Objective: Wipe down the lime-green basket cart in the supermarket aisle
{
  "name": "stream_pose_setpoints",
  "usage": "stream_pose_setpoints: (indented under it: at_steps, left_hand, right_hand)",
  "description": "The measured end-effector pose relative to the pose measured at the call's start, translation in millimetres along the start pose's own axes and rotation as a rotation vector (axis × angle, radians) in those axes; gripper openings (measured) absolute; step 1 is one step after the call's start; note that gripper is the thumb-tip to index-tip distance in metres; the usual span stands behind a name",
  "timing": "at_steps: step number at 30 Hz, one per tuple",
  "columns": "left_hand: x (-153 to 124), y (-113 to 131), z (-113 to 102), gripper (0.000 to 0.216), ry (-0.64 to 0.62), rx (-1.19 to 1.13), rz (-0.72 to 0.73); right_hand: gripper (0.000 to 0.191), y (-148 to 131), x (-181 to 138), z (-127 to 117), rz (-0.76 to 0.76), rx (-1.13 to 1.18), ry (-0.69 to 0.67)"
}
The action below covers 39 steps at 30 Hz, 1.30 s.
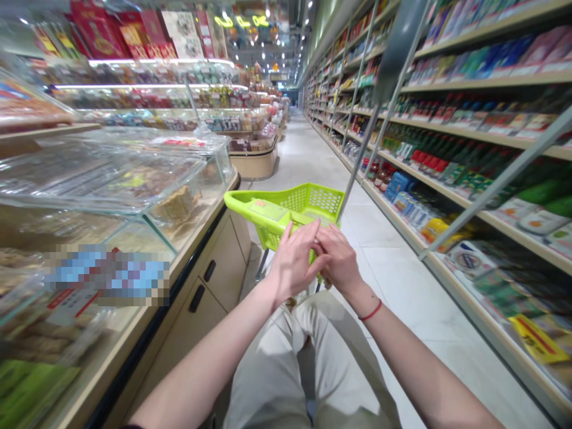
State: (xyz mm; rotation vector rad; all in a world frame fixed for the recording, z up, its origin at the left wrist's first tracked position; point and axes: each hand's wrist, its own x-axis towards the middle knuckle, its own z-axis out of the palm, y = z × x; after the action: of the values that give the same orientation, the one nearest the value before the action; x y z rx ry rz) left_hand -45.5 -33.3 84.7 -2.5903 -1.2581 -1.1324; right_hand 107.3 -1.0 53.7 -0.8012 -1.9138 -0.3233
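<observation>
Clock: 12 is straight down the aisle, as the person faces.
Cart: lime-green shopping cart (pixel 243 204) at 12, just ahead of the person's legs; perforated basket wall (pixel 329 201) on its far side.
Left hand: left hand (pixel 290 257) at 12, over the cart's handle, fingers extended and close together, touching the other hand.
Right hand: right hand (pixel 338 257) just toward 1 of it, fingers bent and meeting the left hand's; red cord (pixel 372 310) round the wrist.
Grip: hands pressed together; can't tell from here if either wraps the bar.
Pole: thin grey pole (pixel 360 167) rising by the cart's 1 o'clock side, dark upper part blurred.
Counter: wooden display counter (pixel 222 250) from 9 to 11, clear covers (pixel 134 205) over food, black pulls (pixel 197 298) on its doors.
Shelving: long stocked shelves (pixel 473 140) from 1 to 3, bottles and packs.
Floor: pale tiles (pixel 295 158) running off to 12.
</observation>
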Motion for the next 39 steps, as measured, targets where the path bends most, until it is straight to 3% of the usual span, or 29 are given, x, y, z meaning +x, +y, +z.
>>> stream_pose_setpoints:
  at_steps: [4,7,19,23,29,33,39]
  left_hand:
    - [8,-16,-10,0.061,-0.05,0.093,-0.167]
    - [4,-28,-22,0.057,-0.038,0.116,-0.208]
    - [-24,-60,-41,0.06,0.065,0.176,-0.21]
    - [-34,-70,-51,0.051,0.119,0.202,-0.25]
    - [-57,-66,-54,0.041,0.187,0.302,-0.261]
    - [-73,-67,-52,0.051,0.22,0.316,-0.221]
    - [-82,-75,-56,0.058,0.235,0.433,-0.255]
  right_hand:
    - [0.034,-11,10,20,-0.064,0.108,-0.046]
    - [0.034,-18,16,31,-0.109,0.165,-0.007]
    - [0.034,-30,6,58,-0.052,0.096,0.038]
    - [0.034,-31,5,64,-0.077,0.076,-0.045]
    - [0.036,-68,13,75,-0.009,0.053,-0.132]
    - [0.04,-96,19,87,0.039,0.092,-0.126]
    - [0.047,-100,10,88,-0.037,0.106,-0.158]
